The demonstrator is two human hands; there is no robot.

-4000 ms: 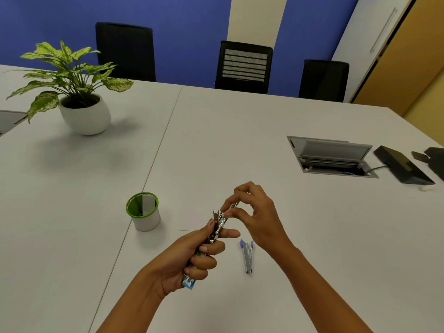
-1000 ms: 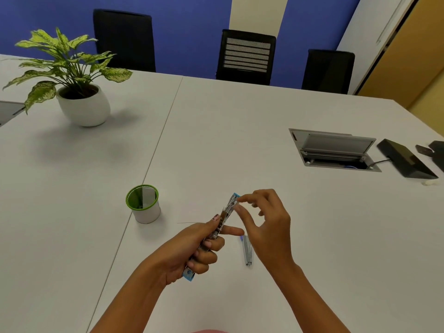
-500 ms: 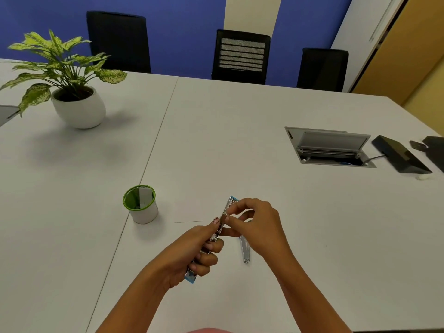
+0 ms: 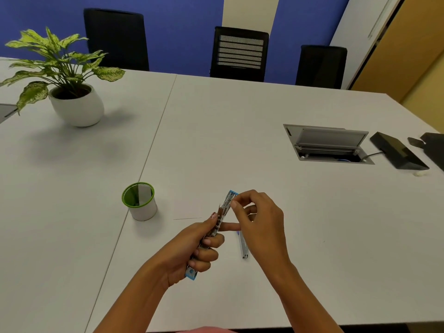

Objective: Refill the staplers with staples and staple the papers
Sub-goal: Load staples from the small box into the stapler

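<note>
Since half a second ago the right hand has been shifted up the blue stapler, from its middle toward the far tip. The stapler is held over the table, tilted toward 1 o'clock, its lower half wrapped tightly by the left hand. Its opened upper rail is pinched between right thumb and forefinger; staples there cannot be made out. A second stapler lies at 3 o'clock of the left hand.

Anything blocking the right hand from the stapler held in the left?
Nothing visible. The right hand pinches the upper end of the stapler; the left hand grips its lower half.
</note>
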